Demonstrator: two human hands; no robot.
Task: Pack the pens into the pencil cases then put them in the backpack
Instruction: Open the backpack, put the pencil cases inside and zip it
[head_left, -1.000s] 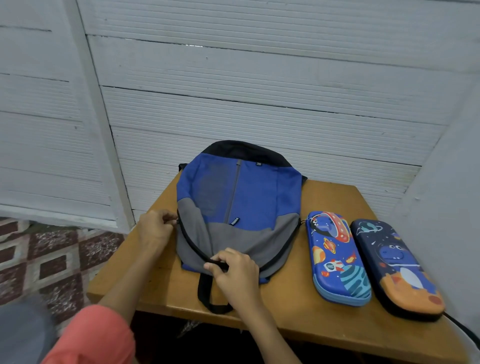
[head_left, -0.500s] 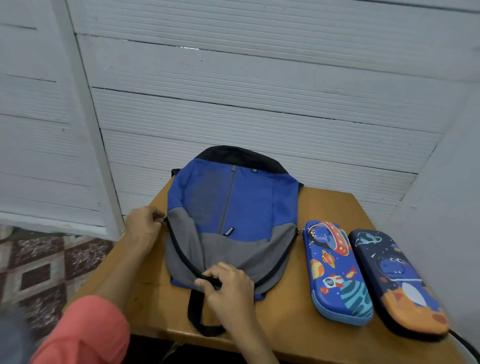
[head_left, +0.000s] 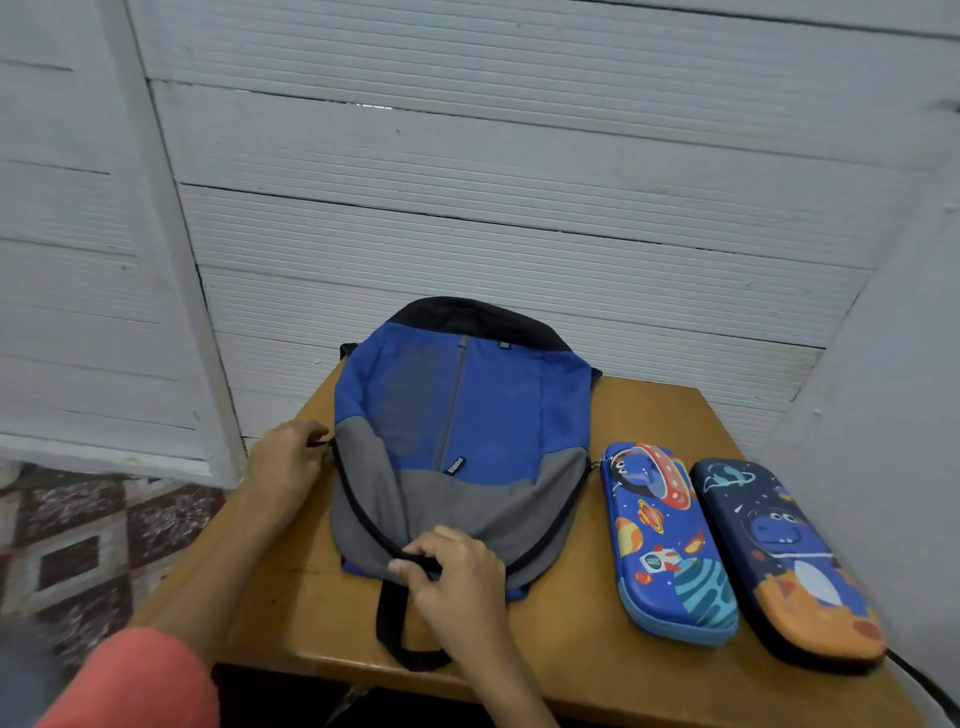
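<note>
Little has moved since a second ago: the view has swung a touch, while both hands stay where they were on the bag and the zip looks no further open.

The wooden table (head_left: 649, 415) stands against a white panelled wall and carries everything. The blue and grey backpack (head_left: 467, 415) lies flat on it with its top end towards the person, probably so that the opening can be worked from the near side. To its right lie the two cases, side by side and both closed: the blue pencil case (head_left: 670, 540) just beside the bag, and the dark pencil case (head_left: 779, 561) just beyond it, nearest the table's right edge. No pens are in view, so I judge them already packed. The cases seem parked within easy reach, ready to go in.

The right hand (head_left: 457, 577) clenches on the bag's near rim, where the black carry loop (head_left: 389, 623) joins, most likely to hold the fabric taut. The left hand (head_left: 288, 462), fingers curled, pinches the zipper pull (head_left: 324, 442) at the bag's left edge, at the far end of the dark zipper track (head_left: 363, 519). The step in hand looks like opening the main compartment, with neither case put inside yet.
</note>
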